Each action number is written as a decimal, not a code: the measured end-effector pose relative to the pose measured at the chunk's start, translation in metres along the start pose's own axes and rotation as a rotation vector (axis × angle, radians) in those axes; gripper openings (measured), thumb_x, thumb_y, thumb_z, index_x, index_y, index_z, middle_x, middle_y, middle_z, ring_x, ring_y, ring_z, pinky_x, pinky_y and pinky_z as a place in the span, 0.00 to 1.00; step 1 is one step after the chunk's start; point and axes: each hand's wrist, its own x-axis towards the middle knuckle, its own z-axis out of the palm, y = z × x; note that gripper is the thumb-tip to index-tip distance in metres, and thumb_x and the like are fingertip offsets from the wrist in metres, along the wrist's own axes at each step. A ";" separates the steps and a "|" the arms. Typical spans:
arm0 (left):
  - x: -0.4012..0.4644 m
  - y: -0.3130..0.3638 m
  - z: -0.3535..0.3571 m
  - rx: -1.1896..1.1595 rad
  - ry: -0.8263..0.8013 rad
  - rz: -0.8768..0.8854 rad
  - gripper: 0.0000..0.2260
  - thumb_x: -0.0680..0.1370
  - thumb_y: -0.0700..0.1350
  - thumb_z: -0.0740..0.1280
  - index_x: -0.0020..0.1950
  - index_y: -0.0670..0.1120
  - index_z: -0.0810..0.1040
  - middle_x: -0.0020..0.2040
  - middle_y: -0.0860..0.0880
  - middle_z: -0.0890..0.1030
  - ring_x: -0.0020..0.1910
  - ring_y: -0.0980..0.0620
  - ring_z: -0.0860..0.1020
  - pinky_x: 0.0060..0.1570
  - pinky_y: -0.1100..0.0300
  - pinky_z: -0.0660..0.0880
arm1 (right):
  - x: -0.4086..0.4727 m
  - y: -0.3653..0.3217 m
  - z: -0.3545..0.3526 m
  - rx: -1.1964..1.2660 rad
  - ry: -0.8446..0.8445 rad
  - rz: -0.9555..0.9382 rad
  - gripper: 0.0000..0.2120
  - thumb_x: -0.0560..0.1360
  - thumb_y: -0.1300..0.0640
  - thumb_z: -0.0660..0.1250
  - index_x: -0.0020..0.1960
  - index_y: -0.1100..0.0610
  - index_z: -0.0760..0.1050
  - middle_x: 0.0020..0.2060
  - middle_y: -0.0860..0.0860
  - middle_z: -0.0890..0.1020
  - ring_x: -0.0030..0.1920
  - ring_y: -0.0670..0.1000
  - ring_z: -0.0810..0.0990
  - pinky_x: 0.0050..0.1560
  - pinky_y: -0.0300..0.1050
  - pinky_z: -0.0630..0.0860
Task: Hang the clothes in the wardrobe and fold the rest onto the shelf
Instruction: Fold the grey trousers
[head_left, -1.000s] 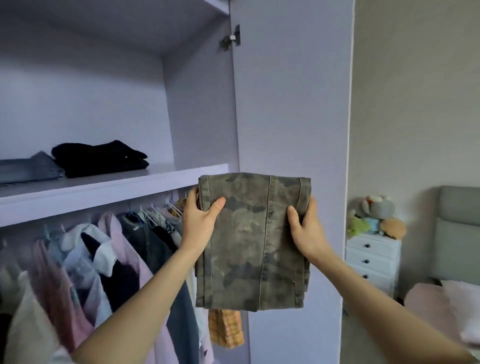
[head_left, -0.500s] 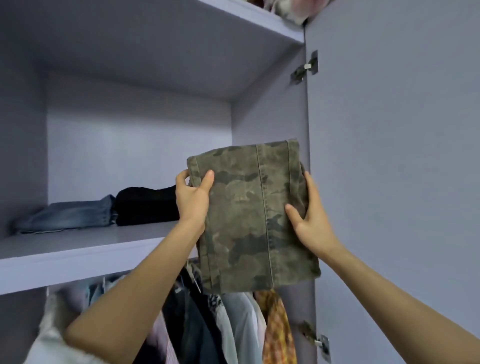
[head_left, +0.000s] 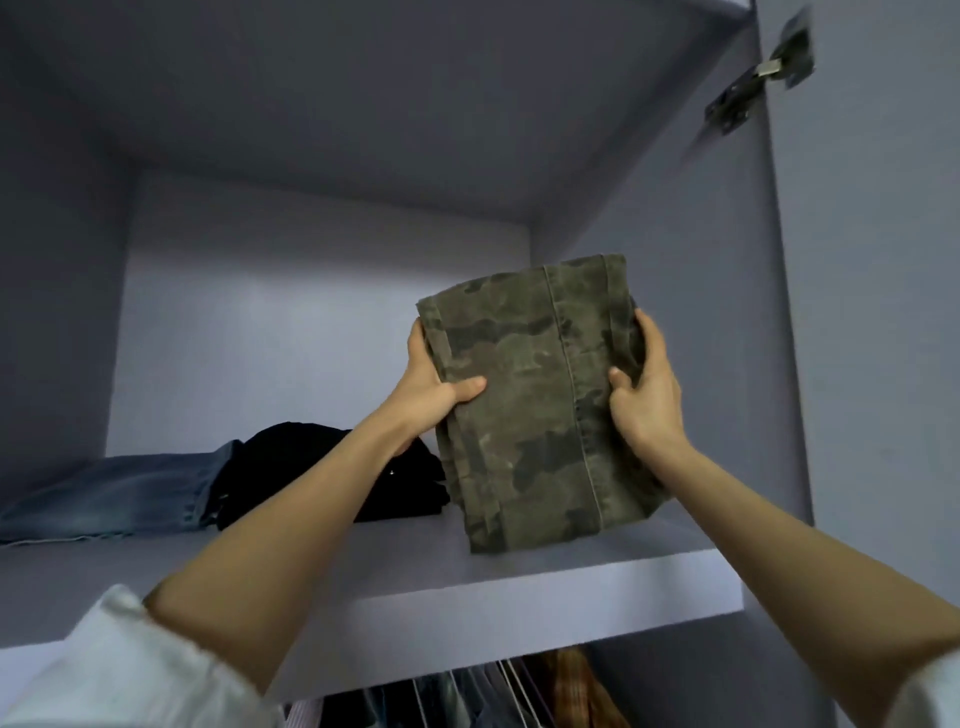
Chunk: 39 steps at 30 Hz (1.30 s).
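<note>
Gripping a folded camouflage garment (head_left: 540, 400) by its two side edges, both hands hold it tilted over the right part of the wardrobe shelf (head_left: 519, 587). Left hand (head_left: 434, 387): thumb pressed across the front of the fabric, fingers curled round behind the left edge. Right hand (head_left: 644, 387): thumb on the front face, fingers wrapped round the right edge. The lower end of the garment lies against or just above the shelf board; contact cannot be confirmed from this angle. Its upper end leans back toward the rear wall of the compartment.

On the same shelf, a folded black garment (head_left: 317, 467) sits just beside the camouflage piece on its left, partly hidden by the left forearm. Folded blue jeans (head_left: 114, 493) lie touching the black garment, further left.

Below the shelf, tops of hanging clothes (head_left: 498, 696) and thin wire hangers are visible, among them a brown checked item. A metal door hinge (head_left: 758, 73) is fixed at upper right on the wardrobe side panel. White sleeve (head_left: 114, 670) covers the left upper arm.
</note>
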 end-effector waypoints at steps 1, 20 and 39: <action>0.015 -0.008 0.000 0.030 0.026 0.042 0.41 0.74 0.38 0.70 0.75 0.51 0.45 0.64 0.50 0.69 0.64 0.50 0.71 0.66 0.50 0.69 | 0.010 0.008 0.011 0.000 0.013 -0.007 0.31 0.78 0.66 0.58 0.75 0.47 0.53 0.70 0.51 0.65 0.70 0.52 0.64 0.68 0.46 0.60; 0.086 -0.023 -0.277 1.382 0.557 -0.187 0.29 0.81 0.55 0.53 0.77 0.50 0.43 0.77 0.42 0.52 0.68 0.35 0.64 0.64 0.42 0.65 | 0.053 -0.090 0.355 0.652 -0.249 0.471 0.27 0.78 0.62 0.58 0.73 0.47 0.57 0.62 0.54 0.74 0.56 0.57 0.76 0.58 0.45 0.74; -0.053 -0.050 -0.297 1.465 0.009 -0.787 0.21 0.79 0.53 0.59 0.72 0.50 0.67 0.70 0.45 0.70 0.66 0.43 0.69 0.66 0.50 0.66 | -0.039 -0.094 0.355 -0.265 -1.251 -0.458 0.21 0.82 0.51 0.49 0.74 0.55 0.61 0.70 0.58 0.65 0.68 0.58 0.66 0.68 0.46 0.62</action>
